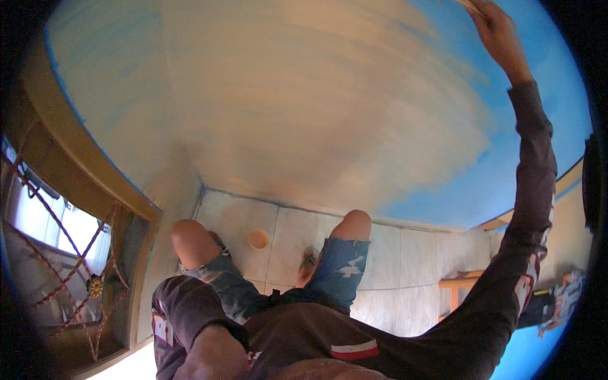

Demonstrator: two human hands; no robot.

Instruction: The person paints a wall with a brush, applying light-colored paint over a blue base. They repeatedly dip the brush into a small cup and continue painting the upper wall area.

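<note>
My right hand (496, 33) is raised high at the upper right, fingers closed on a thin, light-coloured object (470, 5) cut off by the top edge; its kind cannot be told. The hand is close to a wall with beige paint (294, 109) laid patchily over blue paint (427, 202). Streaks of blue show through near the beige area's borders. My left arm is bent at the bottom left, with only bare skin near the cuff in view; the left hand itself lies out of view. A round orange container (258, 240) rests on the floor between my legs.
Pale floor tiles (387, 256) meet the wall's foot. A wooden piece of furniture (460, 275) stands at the right, with another person (565, 299) beyond. At the left, crossed ropes with a flower-shaped ornament (95, 287) hang before a framed opening (88, 166).
</note>
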